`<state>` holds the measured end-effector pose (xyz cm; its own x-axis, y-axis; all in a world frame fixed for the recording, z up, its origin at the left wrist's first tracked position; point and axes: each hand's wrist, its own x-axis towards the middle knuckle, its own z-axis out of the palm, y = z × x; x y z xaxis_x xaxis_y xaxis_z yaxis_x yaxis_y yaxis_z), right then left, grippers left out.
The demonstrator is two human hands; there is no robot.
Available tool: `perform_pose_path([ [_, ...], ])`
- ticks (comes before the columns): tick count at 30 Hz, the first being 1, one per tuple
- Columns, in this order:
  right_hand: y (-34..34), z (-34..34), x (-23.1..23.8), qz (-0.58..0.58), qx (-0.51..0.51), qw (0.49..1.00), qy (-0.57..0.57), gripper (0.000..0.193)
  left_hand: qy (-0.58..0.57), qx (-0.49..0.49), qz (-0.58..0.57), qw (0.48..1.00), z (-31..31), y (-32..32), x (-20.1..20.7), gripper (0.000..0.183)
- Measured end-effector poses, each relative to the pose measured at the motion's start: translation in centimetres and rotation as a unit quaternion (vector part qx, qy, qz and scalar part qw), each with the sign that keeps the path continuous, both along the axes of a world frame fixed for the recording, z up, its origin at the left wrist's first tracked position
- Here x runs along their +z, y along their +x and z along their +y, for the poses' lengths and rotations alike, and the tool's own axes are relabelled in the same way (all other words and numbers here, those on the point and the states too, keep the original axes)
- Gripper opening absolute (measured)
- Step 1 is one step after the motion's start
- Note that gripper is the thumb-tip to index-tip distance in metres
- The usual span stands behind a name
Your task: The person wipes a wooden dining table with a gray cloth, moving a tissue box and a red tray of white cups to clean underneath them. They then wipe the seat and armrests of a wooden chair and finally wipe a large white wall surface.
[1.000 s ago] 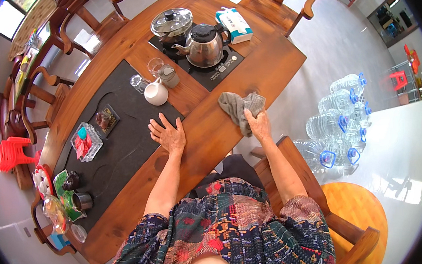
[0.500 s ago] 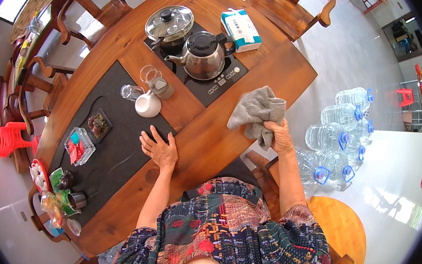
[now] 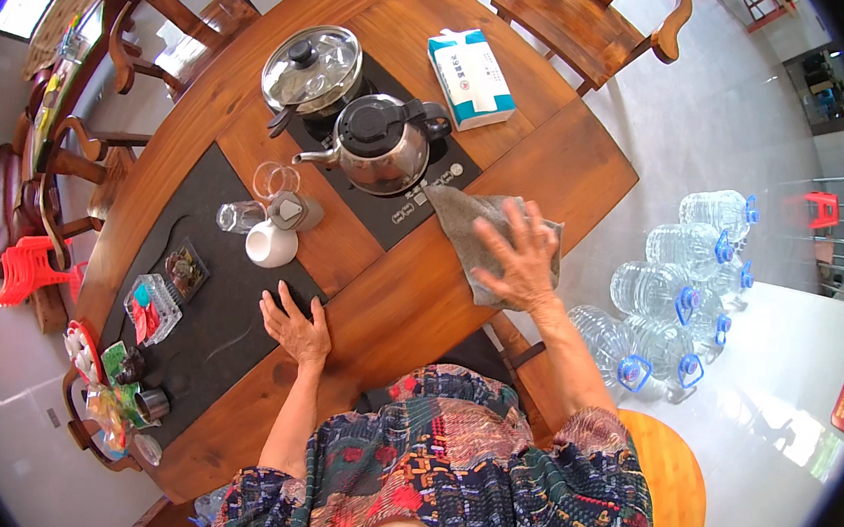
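Grey cloth (image 3: 463,224): in the head view, it was bunched up before; now it lies spread by the near edge of the bench (image 3: 388,313), towards the right corner, so more of it seems to touch down
Right hand (image 3: 525,266): let go its pinch, fingers wide over the cloth; too blurry to tell if it presses
Left hand (image 3: 300,335): wide, empty, near the white cup (image 3: 271,245)

Your right hand (image 3: 521,257) no longer grips bunched grey cloth (image 3: 467,231): fingers spread over it, cloth opened out on table (image 3: 591,170).
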<state>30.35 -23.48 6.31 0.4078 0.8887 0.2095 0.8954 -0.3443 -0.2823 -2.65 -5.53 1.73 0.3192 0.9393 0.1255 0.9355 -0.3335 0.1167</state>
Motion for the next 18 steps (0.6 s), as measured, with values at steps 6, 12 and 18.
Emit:
perform_pose_path([
  [6, 2.7, 0.4, -2.8, -0.075, 0.063, 0.994, -0.054, 0.045, -0.001, 0.0, 0.009, 1.0, 0.0, -0.2, 0.4, 0.067],
  [12, 11.1, 4.1, -3.5, -0.089, -0.138, 0.986, -0.039, 0.041, -0.004, 0.004, 0.009, 1.0, -0.2, 0.1, 0.3, 0.067],
  [18, 19.2, 7.9, -5.6, -0.182, -0.312, 0.924, -0.125, 0.046, 0.01, -0.013, -0.012, 1.0, -0.2, 0.5, 0.7, 0.067],
])
